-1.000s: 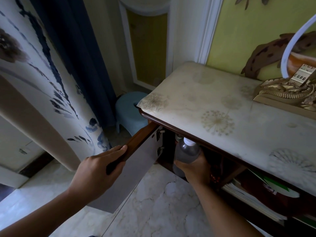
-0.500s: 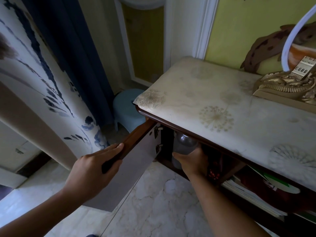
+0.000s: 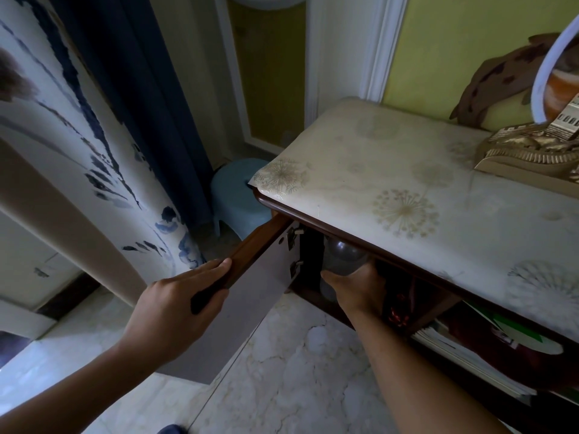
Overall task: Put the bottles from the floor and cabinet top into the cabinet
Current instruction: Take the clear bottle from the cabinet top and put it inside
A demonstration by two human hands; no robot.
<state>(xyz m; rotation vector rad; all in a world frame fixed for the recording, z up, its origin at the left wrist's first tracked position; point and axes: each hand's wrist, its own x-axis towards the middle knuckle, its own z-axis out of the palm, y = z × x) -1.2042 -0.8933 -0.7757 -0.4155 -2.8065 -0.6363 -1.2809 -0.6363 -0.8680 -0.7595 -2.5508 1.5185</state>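
My right hand [image 3: 355, 286] is wrapped around a clear plastic bottle [image 3: 341, 258] just inside the dark opening of the wooden cabinet [image 3: 316, 219]. The bottle's top is hidden under the cabinet's front edge. My left hand [image 3: 175, 305] grips the top edge of the open cabinet door [image 3: 250, 289], whose pale inner face turns toward me. The cabinet top [image 3: 391, 170] wears a cream cover with dandelion prints and carries no bottle in view.
A gold ornament [image 3: 532, 151] stands on the cabinet top at the right. Books and papers [image 3: 470, 349] fill the open shelf to the right. A light blue stool [image 3: 238, 198] sits behind the door beside a dark curtain [image 3: 141, 98]. Marble floor [image 3: 297, 371] lies below.
My right hand has pushed the bottle deeper into the cabinet; its white cap has gone out of sight under the top edge. My left hand stays on the door.
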